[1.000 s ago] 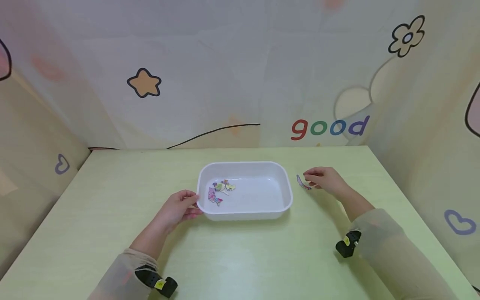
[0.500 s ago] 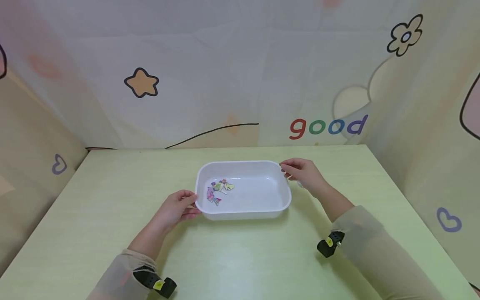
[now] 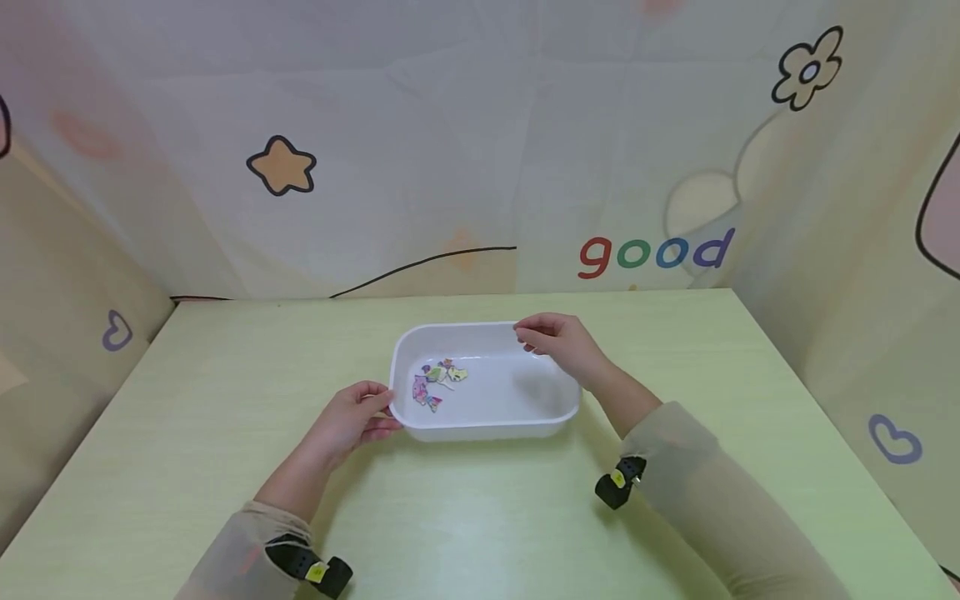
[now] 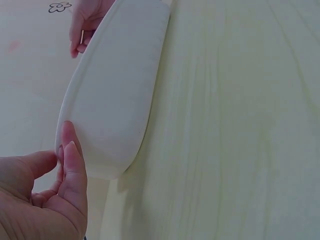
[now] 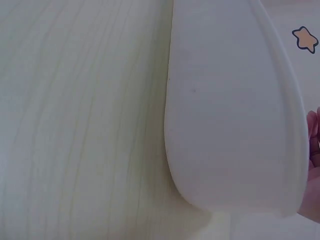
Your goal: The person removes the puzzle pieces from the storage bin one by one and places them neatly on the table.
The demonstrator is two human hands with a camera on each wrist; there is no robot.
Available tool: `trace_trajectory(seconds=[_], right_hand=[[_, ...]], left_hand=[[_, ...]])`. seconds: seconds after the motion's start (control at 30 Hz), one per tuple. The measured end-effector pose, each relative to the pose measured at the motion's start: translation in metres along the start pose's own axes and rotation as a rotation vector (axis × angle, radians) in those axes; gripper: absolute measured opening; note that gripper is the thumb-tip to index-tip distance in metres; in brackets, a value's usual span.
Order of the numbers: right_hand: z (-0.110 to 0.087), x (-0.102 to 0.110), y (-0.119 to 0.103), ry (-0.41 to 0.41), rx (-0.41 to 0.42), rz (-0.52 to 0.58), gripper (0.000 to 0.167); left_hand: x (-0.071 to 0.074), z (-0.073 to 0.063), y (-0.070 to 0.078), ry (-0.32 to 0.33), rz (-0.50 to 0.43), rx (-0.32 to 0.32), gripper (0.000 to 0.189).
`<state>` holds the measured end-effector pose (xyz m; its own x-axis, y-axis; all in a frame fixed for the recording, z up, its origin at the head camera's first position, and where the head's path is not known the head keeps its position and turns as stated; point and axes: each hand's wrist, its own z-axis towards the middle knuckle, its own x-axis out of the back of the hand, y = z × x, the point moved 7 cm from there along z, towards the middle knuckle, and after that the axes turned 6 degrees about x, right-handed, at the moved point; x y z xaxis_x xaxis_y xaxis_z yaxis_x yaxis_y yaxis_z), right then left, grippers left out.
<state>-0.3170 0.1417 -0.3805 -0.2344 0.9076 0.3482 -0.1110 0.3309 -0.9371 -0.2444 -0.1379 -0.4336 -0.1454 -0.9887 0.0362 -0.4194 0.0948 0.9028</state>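
Note:
A white plastic tray (image 3: 480,432) stands on the table, with small colourful flat cutouts (image 3: 435,383) lying at its left end. My left hand (image 3: 358,421) pinches the tray's left rim; in the left wrist view the left hand (image 4: 50,192) has its thumb over the rim and fingers against the outer wall. Above the tray's right half hovers my right hand (image 3: 558,343), fingers loosely bent and apart from the floor of the tray. Nothing shows between its fingertips. Only part of the right hand (image 5: 314,185) appears at the edge of the right wrist view.
The pale yellow-green table (image 3: 465,517) extends around the tray. A printed cloth backdrop (image 3: 412,150) rises behind it and at both sides. Black wrist cameras sit on both sleeves, the right camera (image 3: 618,483) near the tray's front right corner.
My right hand has moved left from beside a thin cutout on the table to above the tray. That cutout no longer shows, with the forearm over that area. The left hand stays put.

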Motion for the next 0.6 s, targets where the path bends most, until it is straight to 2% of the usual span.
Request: trace_trajectory(seconds=[0.3,0.47,0.6], right_hand=[[0.018,-0.040,-0.002,-0.052,-0.008,0.000,0.031],[0.027,-0.061,0.000,-0.095,-0.008,-0.014,0.030],[0.033,-0.071,0.008,-0.100,0.004,-0.073,0.023]], left_hand=[[-0.001,-0.001,0.001,-0.040,-0.022,-0.032,0.027],[0.001,0.003,-0.002,-0.013,-0.006,-0.005,0.028],[0.002,0.003,-0.002,-0.012,-0.001,0.007,0.028]])
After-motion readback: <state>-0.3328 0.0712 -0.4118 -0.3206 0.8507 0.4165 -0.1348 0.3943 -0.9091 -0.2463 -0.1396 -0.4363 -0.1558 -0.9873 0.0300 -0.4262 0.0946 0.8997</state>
